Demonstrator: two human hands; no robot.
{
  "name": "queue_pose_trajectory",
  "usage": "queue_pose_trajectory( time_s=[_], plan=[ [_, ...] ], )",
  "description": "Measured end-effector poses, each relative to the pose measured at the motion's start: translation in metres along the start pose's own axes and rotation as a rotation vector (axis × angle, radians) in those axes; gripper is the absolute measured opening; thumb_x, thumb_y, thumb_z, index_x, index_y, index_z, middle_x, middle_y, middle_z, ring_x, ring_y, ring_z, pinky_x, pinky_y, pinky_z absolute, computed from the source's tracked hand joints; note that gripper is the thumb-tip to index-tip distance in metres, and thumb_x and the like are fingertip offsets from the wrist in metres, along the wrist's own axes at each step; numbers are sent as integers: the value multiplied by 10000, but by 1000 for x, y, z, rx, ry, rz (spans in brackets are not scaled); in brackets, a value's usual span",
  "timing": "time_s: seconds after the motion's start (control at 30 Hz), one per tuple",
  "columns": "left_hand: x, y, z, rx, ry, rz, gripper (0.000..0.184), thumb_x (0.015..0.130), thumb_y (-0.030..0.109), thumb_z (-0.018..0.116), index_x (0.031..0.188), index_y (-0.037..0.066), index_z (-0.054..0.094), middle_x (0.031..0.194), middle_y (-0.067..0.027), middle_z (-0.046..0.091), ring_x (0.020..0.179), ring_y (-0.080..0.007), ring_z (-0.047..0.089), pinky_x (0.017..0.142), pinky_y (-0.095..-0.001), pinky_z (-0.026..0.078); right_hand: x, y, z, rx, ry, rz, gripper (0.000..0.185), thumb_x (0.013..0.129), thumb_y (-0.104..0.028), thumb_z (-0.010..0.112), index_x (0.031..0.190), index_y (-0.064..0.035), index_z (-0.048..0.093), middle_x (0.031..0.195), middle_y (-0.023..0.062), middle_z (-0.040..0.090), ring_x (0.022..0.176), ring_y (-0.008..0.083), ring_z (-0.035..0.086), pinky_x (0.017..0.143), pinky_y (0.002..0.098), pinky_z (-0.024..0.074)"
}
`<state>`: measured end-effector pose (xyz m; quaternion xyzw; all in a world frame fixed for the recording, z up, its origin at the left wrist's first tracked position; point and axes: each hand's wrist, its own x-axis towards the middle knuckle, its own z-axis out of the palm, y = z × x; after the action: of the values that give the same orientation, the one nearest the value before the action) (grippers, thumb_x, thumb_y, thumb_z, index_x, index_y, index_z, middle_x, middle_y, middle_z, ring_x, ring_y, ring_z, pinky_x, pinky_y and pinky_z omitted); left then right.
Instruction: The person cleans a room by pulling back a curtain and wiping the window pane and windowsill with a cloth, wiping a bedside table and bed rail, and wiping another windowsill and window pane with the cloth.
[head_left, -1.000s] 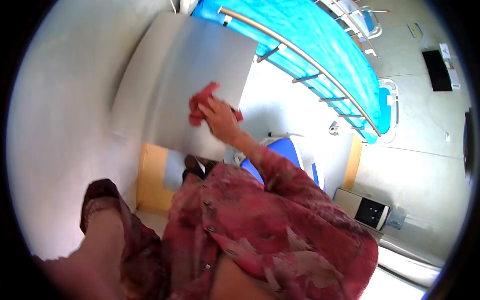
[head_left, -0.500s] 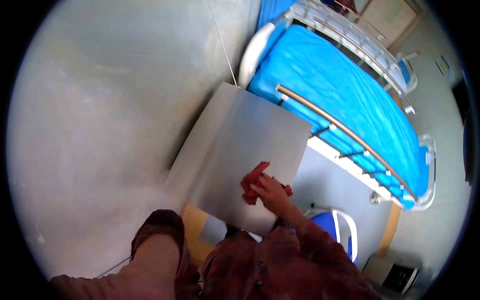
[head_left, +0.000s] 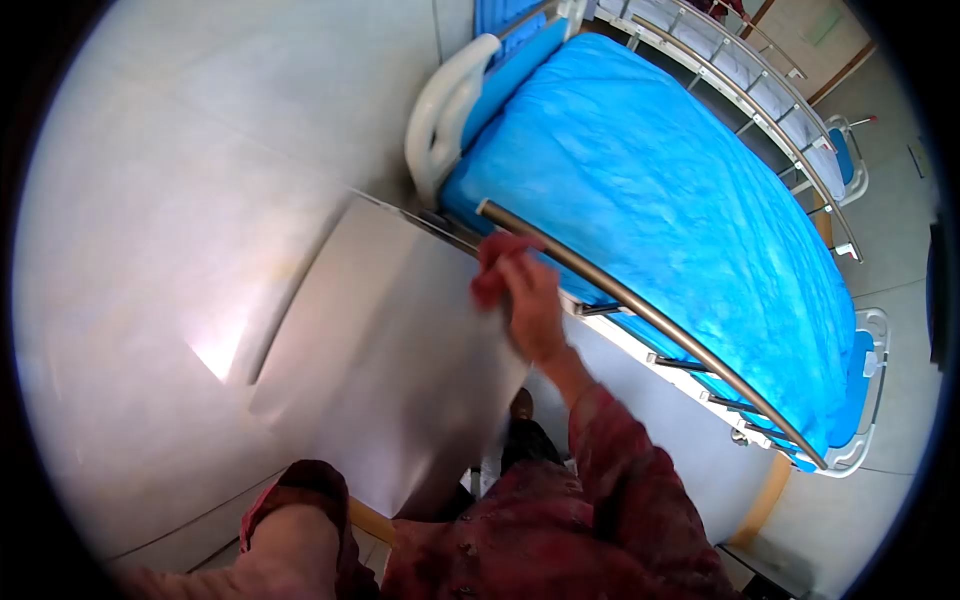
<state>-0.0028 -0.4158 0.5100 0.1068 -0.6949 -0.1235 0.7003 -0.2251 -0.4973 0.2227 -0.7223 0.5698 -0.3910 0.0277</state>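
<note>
My right hand [head_left: 533, 302] is closed around a crumpled red cloth [head_left: 489, 283]. Hand and cloth are over the far right edge of a smooth grey cabinet top [head_left: 360, 320], close to the bed's rail; motion blurs them, so I cannot tell whether the cloth touches the surface. Of my left arm, only the rolled red sleeve and bare forearm [head_left: 290, 540] appear at the lower left; the hand itself is outside the picture.
A bed with a crinkled blue cover [head_left: 660, 190] stands along the right, edged by a bronze-coloured side rail [head_left: 650, 305] and a white and blue headboard [head_left: 437, 125]. Behind it is a second railed bed [head_left: 690, 30]. A pale wall [head_left: 200, 180] borders the cabinet's left.
My right hand has moved with the red cloth from the cabinet's near part to its far edge by the bed rail. The view has shifted, and the blue chair has left it.
</note>
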Motion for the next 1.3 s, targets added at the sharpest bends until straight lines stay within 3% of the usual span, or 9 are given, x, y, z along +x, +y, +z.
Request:
queue_pose_trajectory(
  time_s=[0.2,0.3,0.43,0.63,0.77,0.83,0.9,1.03,1.3],
  plan=[
    [14,-19,73,-42,-17,-34,339,949,214,465,1125,-69,528,1030,-211,598,794,-257,612,768,-394,510,14,99,-50,-122,-270,228,381,821,-126,648,1189,-74,569,1093,139,583,986,366,570,819,428,490],
    [18,-27,96,-62,-6,-28,339,949,208,467,1130,-72,526,1039,-212,598,796,-258,615,769,-392,512,-26,125,-81,-225,-140,98,411,769,-188,704,1151,-95,583,1012,110,600,880,317,609,717,412,517],
    [20,-41,118,-70,5,-45,339,948,199,469,1137,-77,523,1051,-213,598,798,-258,620,770,-390,515,-106,168,-163,-394,-119,125,427,754,-186,715,1151,-99,584,962,124,607,840,319,608,713,426,509],
    [36,-56,125,-27,-29,-21,340,948,186,472,1148,-84,519,1070,-214,599,801,-258,626,771,-386,519,-195,201,-279,-536,-308,593,377,815,-95,623,1188,-85,568,977,143,596,885,351,563,747,462,482],
    [47,-51,114,37,-23,28,340,947,178,475,1155,-89,516,1082,-215,599,803,-259,631,772,-384,522,-176,190,-231,-451,-246,438,406,829,-68,583,1228,-140,558,1150,144,562,967,363,541,820,466,471],
    [52,-46,106,62,-18,36,341,947,174,476,1159,-91,515,1088,-216,599,804,-259,633,773,-382,523,-129,153,-191,-472,-335,412,416,833,-50,559,1248,-50,540,1178,173,559,1047,364,523,888,451,443],
    [57,-43,97,83,-15,50,342,947,169,477,1162,-94,513,1095,-216,600,805,-259,635,773,-381,524,-110,146,-134,-444,-236,183,468,816,-34,551,1282,-8,508,1235,221,509,1064,390,506,904,450,437],
    [60,-39,76,85,4,78,343,946,161,479,1169,-98,511,1107,-218,600,807,-259,639,774,-379,527,-32,105,-47,-289,-195,-38,589,792,6,519,1371,-6,409,1272,267,440,1009,411,495,906,464,432],
    [73,-38,51,66,37,63,347,946,144,484,1183,-108,505,1132,-220,601,812,-260,648,776,-374,532,63,80,21,-200,-488,71,526,850,-60,528,1359,-21,403,1197,240,483,974,419,536,837,451,491]
  ],
)
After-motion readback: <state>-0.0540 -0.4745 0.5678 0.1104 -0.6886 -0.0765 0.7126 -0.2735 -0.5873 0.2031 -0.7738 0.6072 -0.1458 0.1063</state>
